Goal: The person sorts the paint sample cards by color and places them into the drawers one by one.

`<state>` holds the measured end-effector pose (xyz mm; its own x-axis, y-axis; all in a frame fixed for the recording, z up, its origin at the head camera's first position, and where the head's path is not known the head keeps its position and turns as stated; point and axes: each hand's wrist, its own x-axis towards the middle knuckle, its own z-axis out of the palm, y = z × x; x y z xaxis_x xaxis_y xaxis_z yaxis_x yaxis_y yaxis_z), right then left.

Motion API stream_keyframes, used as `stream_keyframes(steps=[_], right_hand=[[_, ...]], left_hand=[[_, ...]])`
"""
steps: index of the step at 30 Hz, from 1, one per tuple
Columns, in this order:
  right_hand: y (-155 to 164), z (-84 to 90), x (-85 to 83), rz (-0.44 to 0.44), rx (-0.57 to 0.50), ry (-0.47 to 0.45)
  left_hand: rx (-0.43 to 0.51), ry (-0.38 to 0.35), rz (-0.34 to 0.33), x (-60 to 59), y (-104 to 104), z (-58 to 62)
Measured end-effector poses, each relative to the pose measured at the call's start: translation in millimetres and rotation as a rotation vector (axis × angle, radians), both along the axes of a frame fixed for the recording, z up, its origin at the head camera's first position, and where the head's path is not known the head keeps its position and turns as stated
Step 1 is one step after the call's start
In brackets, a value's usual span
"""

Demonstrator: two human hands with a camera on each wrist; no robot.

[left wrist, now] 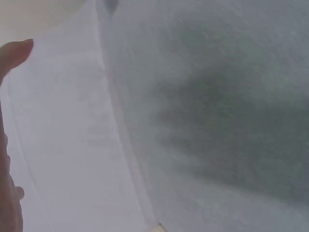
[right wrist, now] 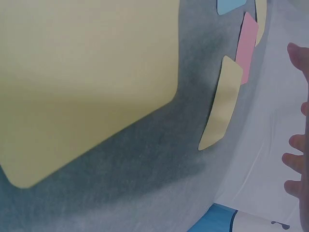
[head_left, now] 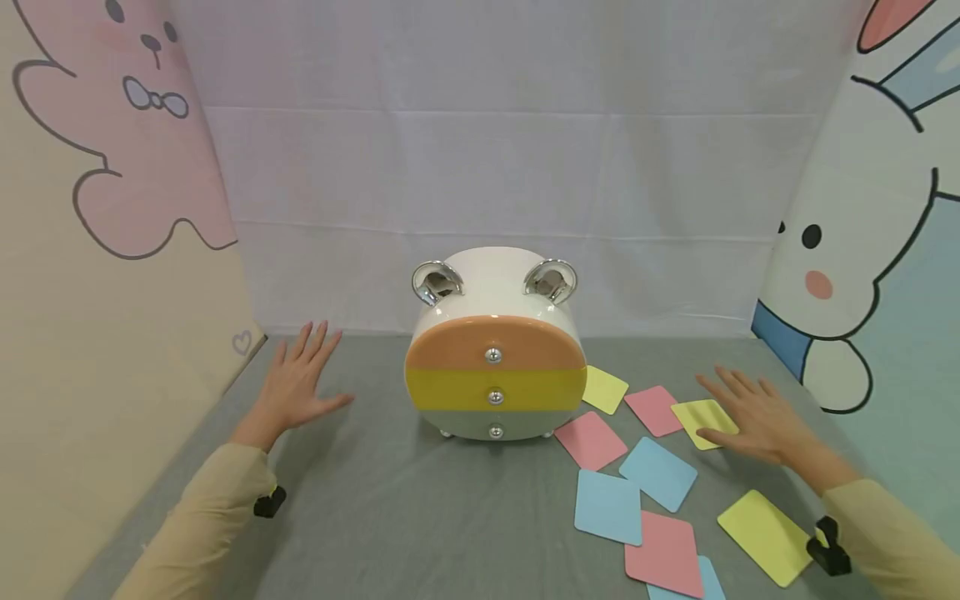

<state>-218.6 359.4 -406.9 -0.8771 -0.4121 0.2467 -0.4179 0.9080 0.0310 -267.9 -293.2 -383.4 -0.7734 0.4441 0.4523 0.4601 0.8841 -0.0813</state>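
Two hands were spread flat above a grey table, fingers straight, neither holding anything. R hand hovered over or rested on a yellow card; contact can't be confirmed from head view. R wrist view showed that hand's fingertips at frame edge, apart from another yellow card lying close under the lens.

L hand was near the table's L rear corner, well apart from the cards, beside a beige wall panel w/ pink cartoon animal. L wrist view showed only grey cloth and white backdrop, plus a thumb tip.

Centre of table: a round white drawer box w/ two silver ears, 3 drawers stacked: orange drawer top, yellow drawer mid, grey drawer bottom, each w/ a silver knob, all closed.

Approx. nine cards lay scattered R of the box: pink card, blue card, another blue card, others partly overlapping near the front edge. White cloth backdrop stood behind; a bunny panel at R.
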Motion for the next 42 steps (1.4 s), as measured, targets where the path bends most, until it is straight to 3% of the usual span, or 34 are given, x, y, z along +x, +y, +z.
stream_keyframes(steps=[13, 17, 23, 30, 42], right_hand=[[-3, 5.9, -0.7, 0.024, -0.012, 0.002], [-5, 7.4, -1.2, 0.041, -0.024, 0.028], [-13, 17.7, -5.2, 0.027, -0.023, -0.014], [-28, 30.5, -7.7, 0.025, -0.056, -0.017], [-55, 51.2, -8.7, 0.053, -0.165, -0.038]], left_hand=[[0.171, 0.083, -0.228, -6.4, 38, 44.5], [0.180, 0.073, -0.248, -6.1, 53, 60.5], [0.207, 0.032, -0.269, -7.3, 75, 77.3], [0.235, 0.004, -0.288, -11.2, 93, 87.2], [0.276, 0.003, -0.321, -17.2, 107, 88.7]])
